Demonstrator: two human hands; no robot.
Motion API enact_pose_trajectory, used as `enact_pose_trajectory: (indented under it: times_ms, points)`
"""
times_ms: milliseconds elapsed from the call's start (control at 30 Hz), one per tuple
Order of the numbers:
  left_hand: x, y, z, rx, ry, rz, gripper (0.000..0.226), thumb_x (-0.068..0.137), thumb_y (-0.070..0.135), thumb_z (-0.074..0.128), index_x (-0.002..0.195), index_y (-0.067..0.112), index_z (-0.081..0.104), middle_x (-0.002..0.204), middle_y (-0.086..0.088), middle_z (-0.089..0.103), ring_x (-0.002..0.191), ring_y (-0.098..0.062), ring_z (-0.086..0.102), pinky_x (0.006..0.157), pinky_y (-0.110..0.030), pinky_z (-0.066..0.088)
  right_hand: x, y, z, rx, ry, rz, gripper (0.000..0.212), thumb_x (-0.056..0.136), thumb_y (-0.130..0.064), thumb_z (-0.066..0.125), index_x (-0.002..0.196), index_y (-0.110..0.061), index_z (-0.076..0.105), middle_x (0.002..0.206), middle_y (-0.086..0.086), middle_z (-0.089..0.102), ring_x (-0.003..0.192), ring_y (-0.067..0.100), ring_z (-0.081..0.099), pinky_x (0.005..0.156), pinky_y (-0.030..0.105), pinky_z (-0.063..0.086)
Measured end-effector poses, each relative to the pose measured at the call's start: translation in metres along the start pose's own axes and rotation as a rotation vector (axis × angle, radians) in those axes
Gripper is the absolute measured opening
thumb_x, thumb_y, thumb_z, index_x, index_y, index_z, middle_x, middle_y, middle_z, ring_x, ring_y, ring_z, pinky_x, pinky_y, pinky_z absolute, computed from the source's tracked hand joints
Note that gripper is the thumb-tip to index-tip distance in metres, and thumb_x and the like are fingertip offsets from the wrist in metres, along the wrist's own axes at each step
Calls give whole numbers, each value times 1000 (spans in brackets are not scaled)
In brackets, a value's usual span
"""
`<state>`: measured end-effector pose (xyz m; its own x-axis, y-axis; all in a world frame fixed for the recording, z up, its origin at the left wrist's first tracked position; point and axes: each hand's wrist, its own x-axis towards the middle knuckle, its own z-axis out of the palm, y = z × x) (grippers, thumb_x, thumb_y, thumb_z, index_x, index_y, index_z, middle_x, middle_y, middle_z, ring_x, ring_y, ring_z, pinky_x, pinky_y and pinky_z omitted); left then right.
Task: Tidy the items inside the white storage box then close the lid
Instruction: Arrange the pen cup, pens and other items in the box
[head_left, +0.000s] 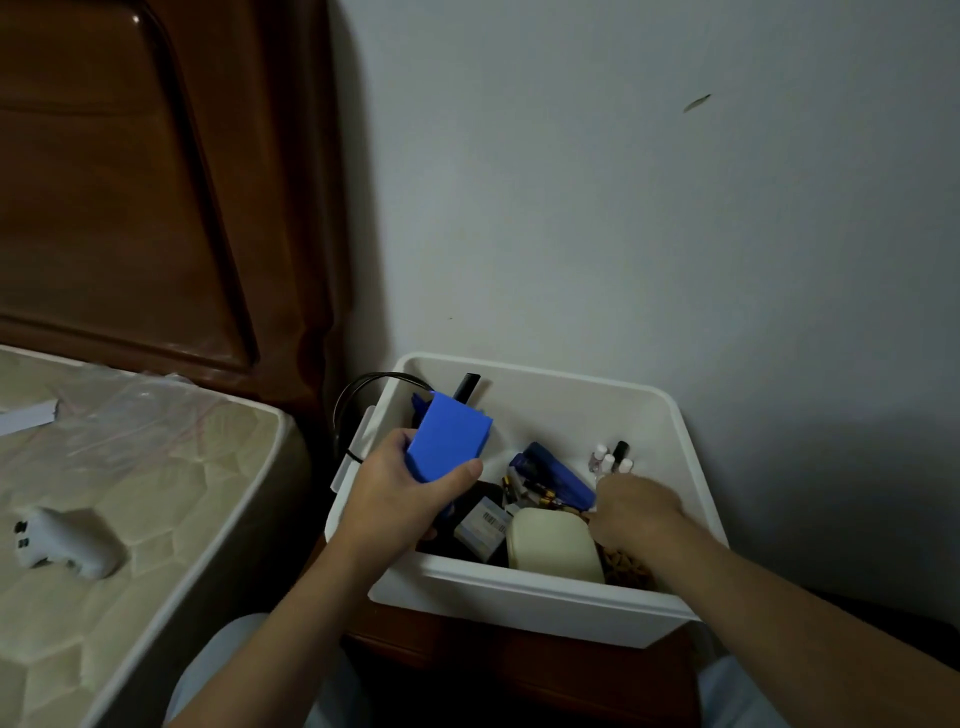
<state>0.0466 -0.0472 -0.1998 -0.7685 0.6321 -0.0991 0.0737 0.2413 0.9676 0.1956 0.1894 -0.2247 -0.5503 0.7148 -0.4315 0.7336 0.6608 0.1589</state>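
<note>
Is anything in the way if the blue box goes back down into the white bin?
Yes. Under the blue box in the left hand, the white storage box floor is crowded: a barcoded packet and cream case lie there.

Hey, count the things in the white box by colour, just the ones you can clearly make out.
Blue: 2, blue rectangular box in left hand, dark blue pouch
Cream: 1, cream rounded case
White-capped small bottles: 3
Total: 6
</note>
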Motion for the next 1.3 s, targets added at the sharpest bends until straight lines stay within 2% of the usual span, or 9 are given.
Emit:
enact_pose_trajectory:
  times_ms: [167, 400, 533, 633, 733, 900, 1033, 1100, 1300]
  points:
    - [2, -4, -3, -9, -30, -20, 66, 69, 62, 88, 119, 32, 57, 109, 0, 67, 80, -19, 77, 62, -28, 62, -1, -5, -2, -141, 67, -9, 42, 99, -18, 62, 141, -18, 56, 139, 6, 60, 124, 25, 62, 97, 40, 57]
    - [6, -3, 4, 173, -66, -66, 77, 61, 67, 88, 118, 31, 53, 111, 4, 65, 96, -16, 71, 79, -45, 64, -5, 0, -14, -126, 143, 0, 45, 96, -11, 65, 140, -15, 56, 124, 5, 64, 110, 24, 66, 86, 35, 58]
    - [14, -1, 21, 395, -138, -141, 72, 66, 57, 90, 118, 23, 52, 103, 6, 61, 91, -12, 63, 74, -33, 55, -14, 15, -26, 78, 225, 93, 17, 89, -21, 73, 102, -19, 62, 85, -1, 57, 77, 19, 59, 68, 30, 52]
    - [22, 2, 37, 627, -205, -238, 70, 69, 51, 88, 119, 11, 58, 99, -1, 65, 90, -17, 64, 73, -32, 53, -24, 27, -22, 293, 351, 122, 30, 87, -30, 75, 78, -21, 48, 82, 0, 59, 65, 14, 53, 54, 28, 44]
    - [30, 6, 45, 687, -297, -371, 80, 78, 45, 85, 136, 6, 46, 109, -4, 62, 98, -19, 62, 82, -32, 52, -35, 30, -12, 617, 510, 60, 19, 90, -26, 73, 97, -9, 66, 89, 1, 66, 72, 20, 65, 60, 38, 61]
    - [27, 14, 56, 987, -454, -400, 35, 102, 35, 62, 128, 12, 57, 113, -1, 55, 96, -16, 50, 77, -26, 37, -43, 34, 4, 1385, 556, -23, 58, 92, -15, 79, 146, -11, 60, 127, 1, 71, 99, 21, 75, 63, 42, 67]
    - [22, 23, 57, 1075, -466, -381, 45, 108, 20, 48, 149, 3, 45, 153, -14, 48, 139, -28, 50, 99, -32, 42, -46, 37, 11, 1504, 685, -61, 53, 99, -11, 71, 150, -13, 57, 131, -3, 67, 91, 12, 77, 58, 27, 64]
    - [17, 25, 58, 1139, -467, -345, 41, 107, 18, 47, 145, 3, 49, 145, -15, 55, 133, -29, 55, 109, -33, 45, -47, 38, 12, 1543, 715, -63, 50, 101, -9, 66, 150, -13, 56, 132, -2, 67, 89, 10, 77, 59, 29, 64]
    - [9, 34, 71, 1201, -211, -96, 20, 98, 16, 57, 118, 11, 59, 114, -9, 64, 99, -26, 63, 87, -37, 55, -44, 39, 12, 1610, 701, -148, 48, 107, -8, 56, 154, -19, 51, 129, -12, 65, 99, 11, 76, 65, 28, 65]
